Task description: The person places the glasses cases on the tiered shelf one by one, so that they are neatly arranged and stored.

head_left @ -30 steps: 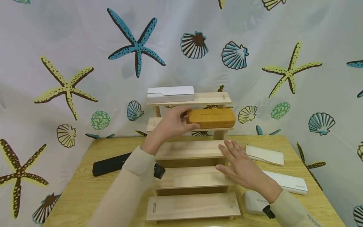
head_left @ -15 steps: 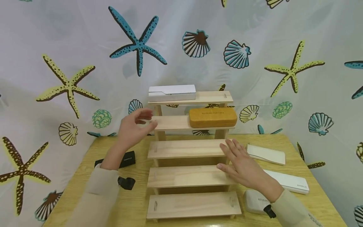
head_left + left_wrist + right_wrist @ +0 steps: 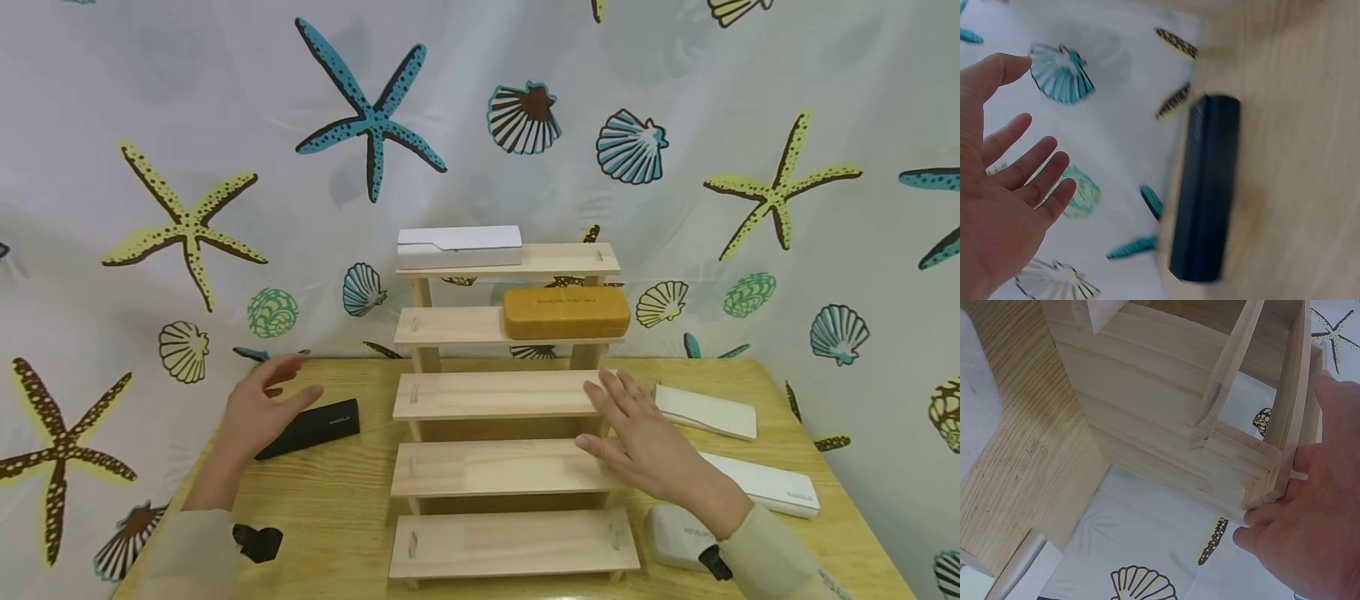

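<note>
My left hand (image 3: 258, 408) hovers at the left of the table with fingers spread and nothing in them. Just beside it lies a long black glasses case (image 3: 322, 427), which also appears as a dark case (image 3: 1207, 187) in the left wrist view, apart from the fingers. My right hand (image 3: 641, 437) rests on the right end of the wooden tiered stand (image 3: 495, 393), its fingers touching the middle step's edge. On the second step from the top sits an orange-brown glasses case (image 3: 566, 315), at the right. A white glasses case (image 3: 459, 248) lies on the top step's left part.
Right of the stand lie a cream flat case (image 3: 708, 412), a long white case (image 3: 765, 485) and a pale rounded case (image 3: 671, 535), partly behind my right arm. A patterned curtain (image 3: 480, 183) hangs behind the wooden table (image 3: 330, 517).
My left hand has let go of the orange-brown case, leaving it on its step, and moved left and down to beside the black case. My right hand has stayed on the stand.
</note>
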`<state>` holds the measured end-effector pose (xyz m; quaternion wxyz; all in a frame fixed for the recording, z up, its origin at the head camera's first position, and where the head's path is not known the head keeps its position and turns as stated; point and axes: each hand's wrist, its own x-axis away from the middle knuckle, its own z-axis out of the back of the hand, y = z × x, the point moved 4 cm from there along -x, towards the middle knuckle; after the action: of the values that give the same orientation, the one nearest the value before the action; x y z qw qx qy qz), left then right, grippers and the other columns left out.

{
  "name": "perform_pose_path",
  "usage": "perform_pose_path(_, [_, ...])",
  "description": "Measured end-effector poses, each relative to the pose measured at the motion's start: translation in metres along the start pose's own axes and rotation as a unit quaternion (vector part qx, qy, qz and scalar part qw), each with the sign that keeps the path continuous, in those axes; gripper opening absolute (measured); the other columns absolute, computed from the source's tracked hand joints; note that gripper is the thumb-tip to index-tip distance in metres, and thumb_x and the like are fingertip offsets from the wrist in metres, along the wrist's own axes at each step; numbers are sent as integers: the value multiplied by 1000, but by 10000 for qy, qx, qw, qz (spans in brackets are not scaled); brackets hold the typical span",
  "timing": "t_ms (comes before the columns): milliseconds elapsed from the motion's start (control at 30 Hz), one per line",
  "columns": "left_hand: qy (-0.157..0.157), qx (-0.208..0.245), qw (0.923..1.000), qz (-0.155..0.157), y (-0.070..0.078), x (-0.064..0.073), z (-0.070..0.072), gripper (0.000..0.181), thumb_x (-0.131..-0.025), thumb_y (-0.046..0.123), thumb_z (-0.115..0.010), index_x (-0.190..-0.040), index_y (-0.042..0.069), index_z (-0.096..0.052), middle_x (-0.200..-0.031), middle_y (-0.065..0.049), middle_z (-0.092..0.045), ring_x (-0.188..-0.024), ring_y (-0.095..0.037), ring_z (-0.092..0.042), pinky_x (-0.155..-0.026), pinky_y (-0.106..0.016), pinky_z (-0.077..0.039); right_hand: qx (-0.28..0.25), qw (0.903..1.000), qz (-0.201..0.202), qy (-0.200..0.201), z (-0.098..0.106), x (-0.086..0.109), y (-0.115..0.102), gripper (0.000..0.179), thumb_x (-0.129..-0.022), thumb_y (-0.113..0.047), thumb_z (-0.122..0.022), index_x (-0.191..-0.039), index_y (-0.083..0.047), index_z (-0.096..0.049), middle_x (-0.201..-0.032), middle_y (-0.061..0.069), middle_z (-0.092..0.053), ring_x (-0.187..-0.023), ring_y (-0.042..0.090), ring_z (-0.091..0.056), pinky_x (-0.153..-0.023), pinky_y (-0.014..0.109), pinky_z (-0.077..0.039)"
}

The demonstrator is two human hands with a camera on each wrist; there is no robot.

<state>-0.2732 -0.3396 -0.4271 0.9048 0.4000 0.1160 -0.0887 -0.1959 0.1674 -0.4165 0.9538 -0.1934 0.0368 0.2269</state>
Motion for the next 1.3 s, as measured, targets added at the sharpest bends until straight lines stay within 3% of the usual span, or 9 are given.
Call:
perform_pose_path(100, [-20,-101,9994,320,-25,8,2,66,-101,37,-73,-154,6,-51,-150,-26,-55,-134,-43,-53,-98,-35,-46,-27,10000,-28,8,1,1,1,78,-107,-49,-56,-166,-5,-29,-174,23,-18,-162,48,-14,-129,65,-18])
perform_pose_path(267, [-324,-162,9955,878,-59,16,-1,78,-100,44,-72,-160,4,-41,-161,-32,-42,-141,-54,-44,-105,-67,-45,-57,10000,-47,-10,1,2,1,78,-107,-49,-56,-166,-5,-29,-175,23,-18,-162,48,-13,-128,66,-19])
perform_pose_path(400, [-612,-445,9892,1253,-81,20,-2,89,-99,52,-71,-164,4,-33,-166,-33,-31,-144,-58,-38,-103,-73,-46,-25,10000,-4,-18,1,1,1,79,-107,-49,-56,-166,-5,-29,-175,23,-17,-162,49,-13,-127,68,-21])
perform_pose_path(500, [-740,-626,9860,1361,-93,21,-1,93,-98,53,-71,-164,2,-31,-165,-37,-30,-144,-59,-37,-103,-73,-45,14,10000,33,-1,1,-1,-1,79,-107,-49,-56,-166,-4,-29,-175,23,-17,-161,49,-14,-126,68,-22])
perform_pose_path(900, [-1179,-1195,9749,1463,-123,23,-6,94,-93,54,-76,-158,-3,-40,-157,-43,-37,-137,-63,-42,-104,-75,-44,10,10000,-8,-16,0,0,1,79,-107,-50,-56,-166,-5,-29,-175,23,-17,-162,48,-13,-126,68,-23])
perform_pose_path(1167, [-1010,-1256,9822,966,-128,23,-12,91,-86,42,-87,-150,-9,-47,-151,-43,-43,-136,-63,-42,-109,-74,-39,13,10000,-9,14,0,1,2,78,-107,-50,-56,-166,-5,-30,-175,22,-18,-162,48,-14,-126,67,-23])
perform_pose_path(1300, [-964,-1447,9808,887,-129,24,-12,89,-85,41,-87,-147,-11,-49,-145,-45,-45,-131,-63,-45,-107,-74,-40,12,10000,-8,20,1,1,1,78,-107,-49,-56,-166,-5,-30,-175,22,-18,-161,48,-14,-126,67,-24])
